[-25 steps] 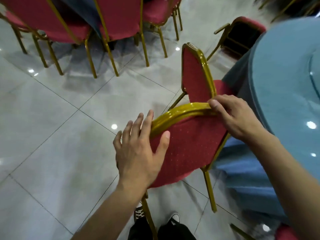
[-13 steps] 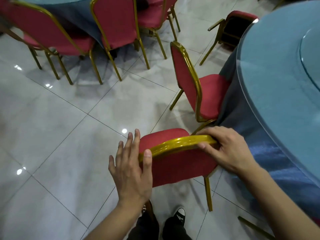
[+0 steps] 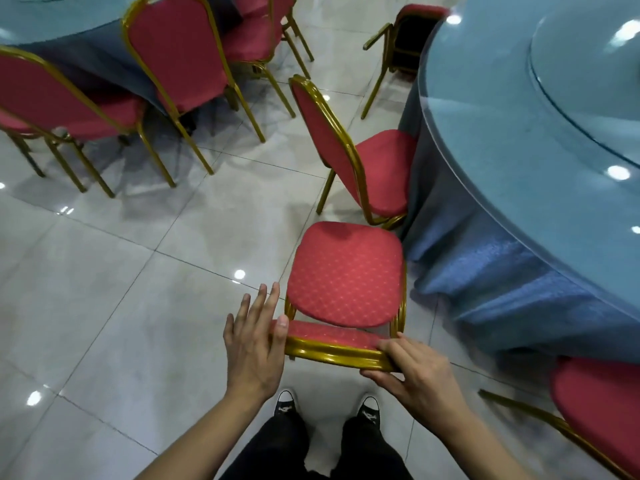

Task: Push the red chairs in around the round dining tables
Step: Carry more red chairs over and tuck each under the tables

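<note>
A red chair [image 3: 346, 275] with a gold frame stands upright right in front of me, its seat facing away, just left of the round table [image 3: 533, 140] with a blue cloth. My right hand [image 3: 415, 372] grips the right end of its top rail. My left hand [image 3: 252, 337] rests flat against the rail's left end, fingers straight, thumb on the rail. A second red chair [image 3: 367, 168] beyond it has its seat against the tablecloth.
Several red chairs [image 3: 173, 53] ring another blue-clothed table [image 3: 45, 19] at the upper left. Another red chair [image 3: 599, 407] sits at the lower right, and a dark-seated one [image 3: 405, 39] at the far side. My feet [image 3: 329, 407] stand on grey glossy floor tiles.
The chair has swung from tilted toward me to upright, so its seat now shows. Both hands stayed on the top rail and came lower in view.
</note>
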A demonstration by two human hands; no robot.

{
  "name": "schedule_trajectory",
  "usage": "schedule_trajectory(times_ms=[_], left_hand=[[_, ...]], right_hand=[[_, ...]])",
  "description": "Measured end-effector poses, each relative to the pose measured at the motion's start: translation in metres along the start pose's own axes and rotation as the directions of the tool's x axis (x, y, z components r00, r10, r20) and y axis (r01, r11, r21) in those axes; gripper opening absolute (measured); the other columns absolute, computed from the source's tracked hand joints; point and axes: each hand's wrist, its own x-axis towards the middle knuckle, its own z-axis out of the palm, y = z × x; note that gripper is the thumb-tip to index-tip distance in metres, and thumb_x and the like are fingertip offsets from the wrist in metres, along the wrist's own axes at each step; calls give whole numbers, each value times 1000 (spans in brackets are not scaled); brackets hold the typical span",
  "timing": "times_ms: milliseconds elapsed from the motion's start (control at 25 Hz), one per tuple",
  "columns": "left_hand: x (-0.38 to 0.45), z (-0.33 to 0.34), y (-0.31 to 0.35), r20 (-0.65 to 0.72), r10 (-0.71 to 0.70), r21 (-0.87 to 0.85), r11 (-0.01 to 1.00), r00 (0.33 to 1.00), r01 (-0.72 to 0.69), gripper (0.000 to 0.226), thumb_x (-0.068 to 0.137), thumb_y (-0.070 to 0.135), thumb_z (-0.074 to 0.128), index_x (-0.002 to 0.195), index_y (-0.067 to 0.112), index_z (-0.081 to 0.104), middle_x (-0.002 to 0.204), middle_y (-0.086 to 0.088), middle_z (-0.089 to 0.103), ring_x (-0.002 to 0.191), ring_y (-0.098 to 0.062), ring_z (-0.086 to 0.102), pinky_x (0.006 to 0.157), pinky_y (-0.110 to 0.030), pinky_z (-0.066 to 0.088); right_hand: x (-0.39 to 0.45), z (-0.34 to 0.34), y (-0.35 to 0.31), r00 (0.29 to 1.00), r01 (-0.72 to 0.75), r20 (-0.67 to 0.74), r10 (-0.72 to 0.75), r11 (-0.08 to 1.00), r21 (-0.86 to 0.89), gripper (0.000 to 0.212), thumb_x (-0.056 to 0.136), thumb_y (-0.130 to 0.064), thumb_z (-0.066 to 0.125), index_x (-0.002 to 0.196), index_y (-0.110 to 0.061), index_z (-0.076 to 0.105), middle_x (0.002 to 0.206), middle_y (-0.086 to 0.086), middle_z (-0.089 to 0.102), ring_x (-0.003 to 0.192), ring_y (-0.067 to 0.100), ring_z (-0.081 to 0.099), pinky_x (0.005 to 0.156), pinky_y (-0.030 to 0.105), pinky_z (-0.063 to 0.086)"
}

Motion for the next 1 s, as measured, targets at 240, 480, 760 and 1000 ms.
schedule_trajectory(times_ms=[240, 480, 760, 1000], left_hand=[[2, -2, -41, 94, 103, 16, 994, 990, -105, 67, 98, 71, 1, 157, 46, 21, 165, 11, 24, 155, -14, 12, 124, -54, 8], [21, -25, -90, 337, 253, 55, 956, 907, -288, 63, 93, 76, -3, 154, 58, 1, 167, 16, 13, 155, -7, 0, 125, -48, 0], [19, -41, -127, 438, 447, -5, 869, 780, -495, 63, 98, 70, -1, 156, 52, 13, 163, 12, 28, 154, -12, 11, 124, -44, -2], [13, -46, -130, 500, 535, -25, 795, 681, -606, 64, 99, 68, -2, 156, 49, 20, 160, 14, 33, 153, -13, 16, 124, -52, 3]], right_hand=[[-17, 21, -29, 998, -63, -15, 62, 993, -99, 49, 97, -61, 56, 114, -19, 73, 110, -7, 73, 100, 12, 70, 93, 30, 53], [-21, 51, -75, 982, -189, -5, 191, 966, -179, 54, 97, -59, 51, 115, -14, 73, 109, 0, 74, 98, 21, 72, 84, 39, 59], [-82, 95, -175, 887, -461, -127, 443, 864, -202, 52, 97, -60, 49, 117, -17, 70, 110, -3, 73, 97, 19, 71, 84, 37, 58], [-101, 103, -225, 810, -584, -206, 549, 785, -207, 53, 91, -59, 53, 112, -16, 76, 109, -6, 75, 94, 14, 73, 82, 36, 62]])
